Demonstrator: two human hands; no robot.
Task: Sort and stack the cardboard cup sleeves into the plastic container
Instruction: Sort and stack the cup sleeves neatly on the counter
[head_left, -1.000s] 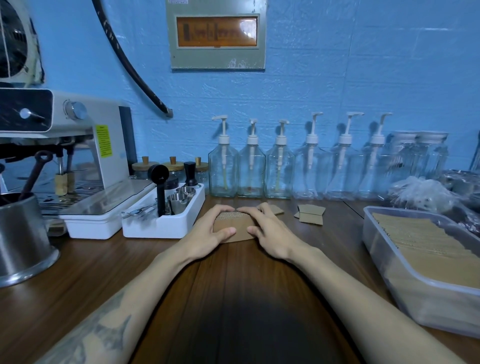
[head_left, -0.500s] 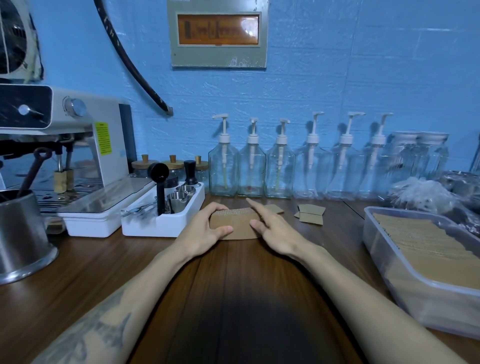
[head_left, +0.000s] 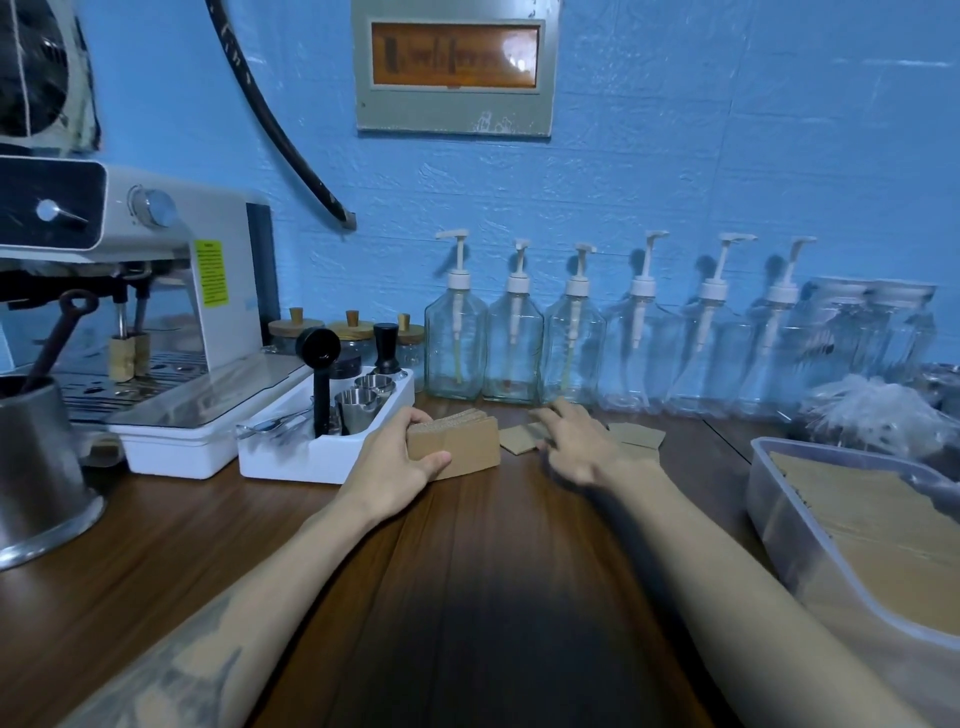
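Now the right hand (head_left: 574, 447) has let go, fingers loose, reaching toward loose sleeves (head_left: 522, 439) beside the stack (head_left: 457, 441), which the left hand (head_left: 400, 462) grips alone, well left of the plastic container (head_left: 779, 499); gathering continues.

Pump bottles (head_left: 511, 343): six
Wooden-lidded jars (head_left: 351, 334): three
Plastic container (head_left: 795, 525): one
Espresso machine (head_left: 156, 291): one
Hands: two, left (head_left: 395, 467), right (head_left: 576, 441)

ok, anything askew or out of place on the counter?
Only the loose sleeves lying scattered at odd angles before the pump bottles, unstacked. The left hand grips a neat sleeve stack; the blurred right hand reaches toward the strays. The plastic container looks orderly.
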